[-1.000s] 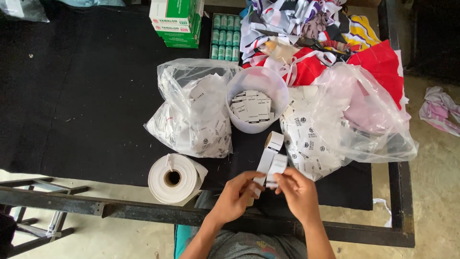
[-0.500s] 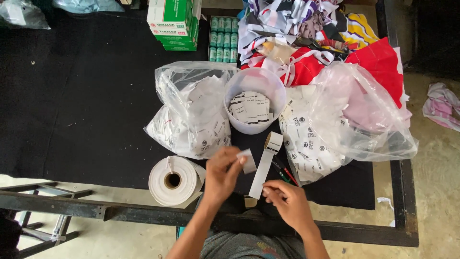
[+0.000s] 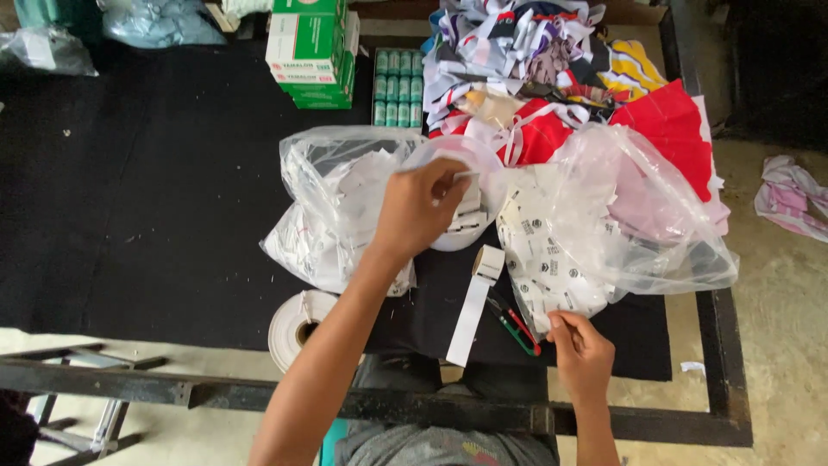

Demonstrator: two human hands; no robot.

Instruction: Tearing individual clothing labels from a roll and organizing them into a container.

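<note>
My left hand [image 3: 420,207] reaches forward over the round white tub [image 3: 457,155], fingers pinched on a small white label [image 3: 467,179] held above the labels stacked inside it. My right hand [image 3: 583,349] rests near the table's front edge, fingers curled, touching the lower edge of the right clear plastic bag [image 3: 604,224] full of printed labels. Between my hands a white label strip [image 3: 473,306] lies on the black tabletop [image 3: 129,198], with a red and green handled tool [image 3: 517,326] beside it.
A second clear bag of labels [image 3: 328,207] sits left of the tub. A white tape roll [image 3: 293,328] lies at the front edge. Green and white boxes [image 3: 312,52], a tray of small bottles [image 3: 397,86] and a pile of coloured fabric [image 3: 552,69] fill the back.
My left hand took a small label from in front of me and carried it forward over the tub. My right hand let go of the strip and moved right toward the bag.
</note>
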